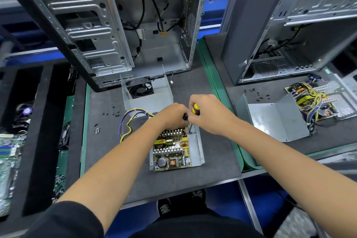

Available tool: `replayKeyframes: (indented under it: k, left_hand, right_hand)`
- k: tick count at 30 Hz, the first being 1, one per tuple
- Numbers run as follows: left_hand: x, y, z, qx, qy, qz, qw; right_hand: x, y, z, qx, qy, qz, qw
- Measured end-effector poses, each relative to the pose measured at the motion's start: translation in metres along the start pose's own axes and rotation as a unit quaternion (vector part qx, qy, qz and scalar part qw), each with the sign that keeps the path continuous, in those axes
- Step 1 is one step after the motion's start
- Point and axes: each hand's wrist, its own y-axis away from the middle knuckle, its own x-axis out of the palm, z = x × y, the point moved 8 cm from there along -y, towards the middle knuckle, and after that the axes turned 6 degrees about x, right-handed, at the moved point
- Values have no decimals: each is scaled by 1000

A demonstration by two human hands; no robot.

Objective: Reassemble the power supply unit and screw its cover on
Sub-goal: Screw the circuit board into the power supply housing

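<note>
the power supply unit (pixel 174 150) lies open on the dark tabletop (pixel 108 160), circuit board exposed. the right hand (pixel 209 114) has its fingers closed around a yellow-and-black screwdriver (pixel 195 109), tip down at the unit's far right corner. the left hand (pixel 172 115) pinches the shaft beside it. the cover (pixel 148 91) with fan stands just behind.

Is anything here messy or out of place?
Small dark screws lie scattered loose on the mat beside the open power supply, easy to lose. Its cover sits apart behind it, still off.
</note>
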Motion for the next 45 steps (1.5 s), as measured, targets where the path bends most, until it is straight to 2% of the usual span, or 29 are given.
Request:
replayKeyframes:
  k: [29,37,42,45]
  left_hand:
    - [2,0,-4,21,-16,24,999]
    - [1,5,-7,-15,11,39,999]
    - [1,6,-10,-6,-12,39,999]
    - [1,5,-9,-1,-26,38,999]
  right_hand:
    - [4,-2,6,-16,38,17,999]
    - [13,-2,29,-114,172,44,978]
    - [15,-1,30,-122,219,45,967]
    - [13,2,29,-114,192,65,973]
